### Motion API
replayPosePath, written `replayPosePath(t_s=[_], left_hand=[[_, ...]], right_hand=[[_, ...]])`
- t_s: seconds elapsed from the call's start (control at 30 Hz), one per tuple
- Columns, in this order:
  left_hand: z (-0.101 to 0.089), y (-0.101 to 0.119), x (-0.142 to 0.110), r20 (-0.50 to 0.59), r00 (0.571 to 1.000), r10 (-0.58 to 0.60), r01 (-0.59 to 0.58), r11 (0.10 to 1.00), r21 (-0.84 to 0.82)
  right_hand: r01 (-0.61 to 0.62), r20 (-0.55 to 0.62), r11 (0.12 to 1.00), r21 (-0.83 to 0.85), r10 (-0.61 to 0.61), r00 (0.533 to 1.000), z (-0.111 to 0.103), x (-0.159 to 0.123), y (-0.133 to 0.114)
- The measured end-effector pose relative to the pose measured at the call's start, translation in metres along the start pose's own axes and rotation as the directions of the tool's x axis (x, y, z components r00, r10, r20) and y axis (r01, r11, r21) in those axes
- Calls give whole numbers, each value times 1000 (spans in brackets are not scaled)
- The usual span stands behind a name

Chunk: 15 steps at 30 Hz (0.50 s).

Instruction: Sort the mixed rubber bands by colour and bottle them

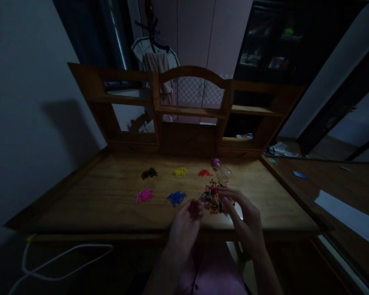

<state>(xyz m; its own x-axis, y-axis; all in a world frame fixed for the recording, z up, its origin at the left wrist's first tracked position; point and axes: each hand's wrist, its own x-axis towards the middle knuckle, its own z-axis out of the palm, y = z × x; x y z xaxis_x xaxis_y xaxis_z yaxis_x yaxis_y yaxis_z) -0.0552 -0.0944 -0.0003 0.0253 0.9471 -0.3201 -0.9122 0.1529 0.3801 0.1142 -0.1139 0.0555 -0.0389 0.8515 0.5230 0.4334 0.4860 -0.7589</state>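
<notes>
A mixed pile of colored rubber bands (pixel 214 198) lies on the wooden desk in front of me. Over its right side reaches my right hand (pixel 246 215), thumb and forefinger apart, tips at the bands. My left hand (pixel 184 225) is closed just left of the pile, with a dim reddish bunch, apparently red rubber bands (pixel 194 207), in its fingers. Farther left are blue bands (pixel 176 198) and pink bands (pixel 144 195). Behind them sit black bands (pixel 149 173), yellow bands (pixel 180 171) and red bands (pixel 205 173).
A clear bottle with a pink cap (pixel 223 172) lies behind the mixed pile. The desk's wooden shelf unit (pixel 190 110) rises at the back. A side surface on the right carries white paper (pixel 350 215) and a blue card (pixel 299 175). A white cable (pixel 64 250) hangs at lower left.
</notes>
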Motion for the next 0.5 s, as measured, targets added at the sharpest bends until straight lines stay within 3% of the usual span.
replayPosePath(t_s=[0.07, 0.1, 0.17, 0.23, 0.3, 0.37, 0.43, 0.5], left_hand=[[-16, 34, 8, -138, 981, 138, -132, 990, 54], [-25, 53, 12, -217, 924, 316, -297, 948, 117], [-44, 91, 20, -191, 809, 555, -492, 819, 297], [-64, 124, 27, -121, 781, 612, -478, 712, 515], [-79, 148, 33, -98, 799, 594, -361, 604, 711], [-88, 163, 36, -110, 845, 524, -213, 517, 829], [-90, 170, 36, -99, 884, 457, -118, 423, 898], [-88, 172, 35, -55, 901, 430, -101, 331, 938]], right_hand=[[-20, -60, 999, -34, 18, 998, -3, -1, 18], [-40, -85, 998, -53, 35, 996, -5, -2, 30], [-101, -161, 993, -65, 90, 983, -9, -6, 55], [-212, -223, 977, -9, 205, 953, -12, -11, 79], [-349, -259, 935, 60, 352, 899, -16, -14, 98], [-452, -282, 886, 100, 461, 841, -19, -15, 110], [-493, -301, 866, 82, 493, 816, -22, -14, 117], [-502, -311, 864, 29, 485, 817, -24, -13, 120]])
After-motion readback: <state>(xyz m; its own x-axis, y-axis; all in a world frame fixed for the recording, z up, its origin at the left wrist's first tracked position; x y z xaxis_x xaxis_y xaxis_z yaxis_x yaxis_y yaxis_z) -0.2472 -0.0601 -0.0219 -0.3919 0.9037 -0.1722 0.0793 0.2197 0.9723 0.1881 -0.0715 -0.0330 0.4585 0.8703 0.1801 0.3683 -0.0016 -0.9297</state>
